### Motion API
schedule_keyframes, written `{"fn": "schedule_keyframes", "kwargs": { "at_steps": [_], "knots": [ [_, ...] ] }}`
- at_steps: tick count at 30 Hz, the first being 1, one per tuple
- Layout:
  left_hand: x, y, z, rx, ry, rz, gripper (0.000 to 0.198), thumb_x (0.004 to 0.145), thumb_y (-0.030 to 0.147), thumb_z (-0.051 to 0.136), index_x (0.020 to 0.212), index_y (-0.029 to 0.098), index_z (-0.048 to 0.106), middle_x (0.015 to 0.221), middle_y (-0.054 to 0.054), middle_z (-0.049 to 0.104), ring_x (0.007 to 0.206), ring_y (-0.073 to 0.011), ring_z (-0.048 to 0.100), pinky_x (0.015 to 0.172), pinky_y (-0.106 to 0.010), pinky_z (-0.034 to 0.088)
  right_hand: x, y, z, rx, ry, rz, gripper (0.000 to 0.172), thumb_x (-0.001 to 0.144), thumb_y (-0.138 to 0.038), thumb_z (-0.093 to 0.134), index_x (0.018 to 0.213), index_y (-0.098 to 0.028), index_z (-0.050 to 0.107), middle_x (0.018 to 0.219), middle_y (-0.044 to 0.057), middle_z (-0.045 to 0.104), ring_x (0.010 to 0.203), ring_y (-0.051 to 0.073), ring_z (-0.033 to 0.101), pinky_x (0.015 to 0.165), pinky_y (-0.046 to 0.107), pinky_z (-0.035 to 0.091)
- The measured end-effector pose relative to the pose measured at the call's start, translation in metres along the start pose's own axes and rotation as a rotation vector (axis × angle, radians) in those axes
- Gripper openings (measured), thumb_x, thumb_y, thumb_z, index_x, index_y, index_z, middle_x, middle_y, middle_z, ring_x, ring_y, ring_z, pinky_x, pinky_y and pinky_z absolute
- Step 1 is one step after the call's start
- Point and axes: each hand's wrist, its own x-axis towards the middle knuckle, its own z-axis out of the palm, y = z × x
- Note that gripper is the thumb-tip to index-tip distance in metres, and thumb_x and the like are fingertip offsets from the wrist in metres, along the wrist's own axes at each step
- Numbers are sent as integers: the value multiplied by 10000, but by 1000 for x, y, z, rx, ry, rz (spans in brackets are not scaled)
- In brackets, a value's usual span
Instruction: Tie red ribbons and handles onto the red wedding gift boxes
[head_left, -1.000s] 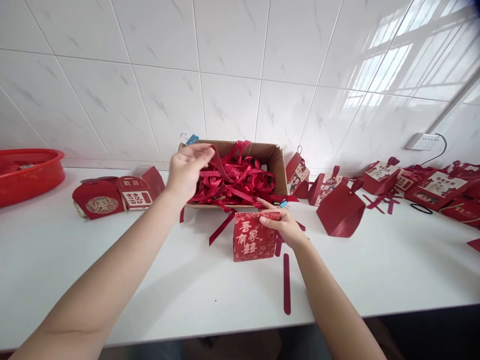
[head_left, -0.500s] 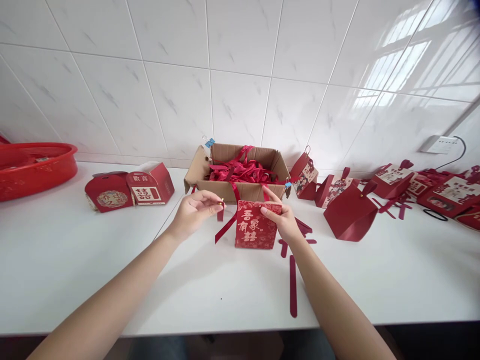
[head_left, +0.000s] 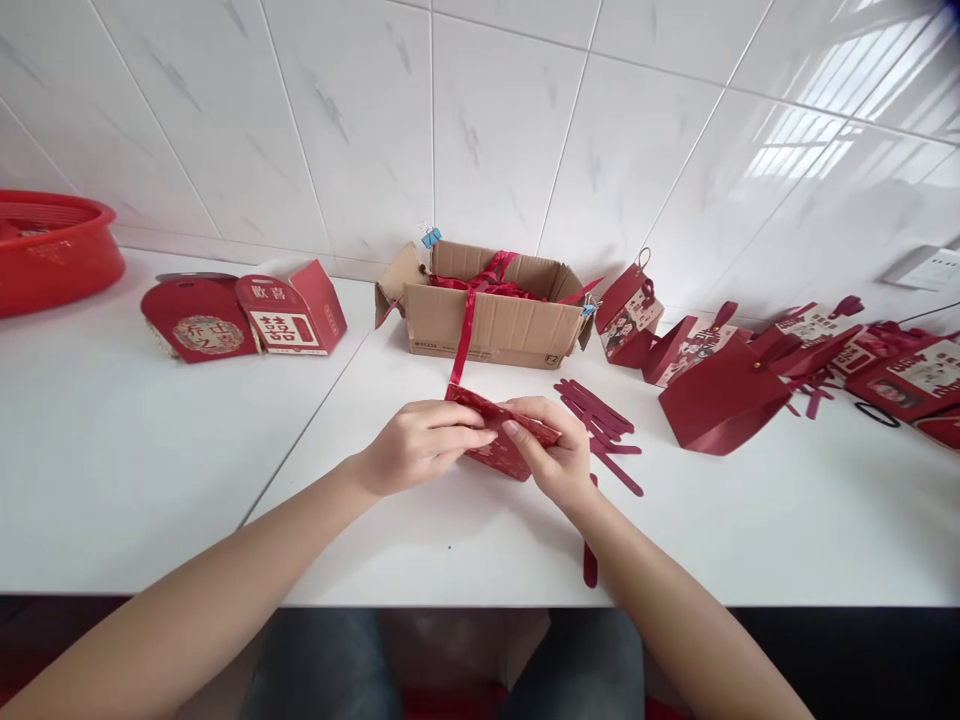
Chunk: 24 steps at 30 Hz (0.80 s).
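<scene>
A red gift box [head_left: 499,457] with a patterned front is tilted over the white table between my two hands. My right hand [head_left: 559,447] grips its right side and top edge, thumb in front. At the upper left of the box, my left hand [head_left: 424,442] is closed, its fingertips pressed to the top edge. Whether a small strap or stud is still under those fingertips is hidden. A red ribbon [head_left: 465,335] runs down from the cardboard box [head_left: 495,330] to behind the gift box's left corner.
Dark red strips [head_left: 596,415] lie right of my hands, and a single strip [head_left: 590,545] near the front edge. Several red boxes [head_left: 731,395] stand at the right. Two more boxes [head_left: 214,325] and a red basin [head_left: 64,255] are on the left. The tiled wall [head_left: 360,120] rises behind.
My left hand, which held a small strap with a gold stud, has moved right onto the gift box. The box has tipped, its top edge now towards me. The view has tilted down.
</scene>
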Motion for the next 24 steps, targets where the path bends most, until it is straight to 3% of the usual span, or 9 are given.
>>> {"fn": "schedule_keyframes", "kwargs": {
  "at_steps": [4, 9, 15, 18, 24],
  "knots": [
    [0, 2, -2, 118, -28, 74, 230, 889, 93, 503, 934, 206, 698, 893, -41, 738, 793, -135, 701, 693, -225, 577, 0, -3, 1, -40, -1, -19, 122, 854, -283, 597, 941, -272, 682, 912, 33, 731, 855, 201, 686, 777, 365, 560],
    [4, 7, -4, 110, 45, 120, 215, 860, 65, 540, 951, 189, 691, 873, -58, 724, 761, -148, 677, 682, -250, 572, -2, -4, 0, -84, 1, -25, 116, 852, -300, 596, 935, -267, 671, 906, 34, 731, 852, 205, 688, 776, 366, 559],
    [3, 9, -4, -5, -33, 103, 253, 903, 95, 476, 998, 207, 682, 893, -60, 724, 813, -158, 677, 718, -265, 570, -1, -2, 0, -87, 73, 135, 191, 826, -354, 640, 991, -262, 609, 936, 46, 707, 886, 211, 674, 810, 371, 545],
    [0, 7, -3, -39, -34, 79, 285, 905, 87, 454, 1010, 218, 685, 906, -60, 724, 824, -159, 675, 732, -271, 566, 2, 1, 0, -94, 162, 139, 278, 830, -361, 633, 1071, -257, 538, 1045, 68, 659, 1017, 218, 635, 899, 396, 513],
    [-6, 6, 1, -160, -39, -8, 313, 882, 59, 485, 1041, 240, 685, 920, -66, 716, 838, -162, 669, 734, -278, 558, 5, -1, -13, -219, 220, -30, 405, 800, -422, 653, 1142, -276, 492, 1370, 111, 453, 1314, 289, 417, 1033, 498, 394]
  ]
}}
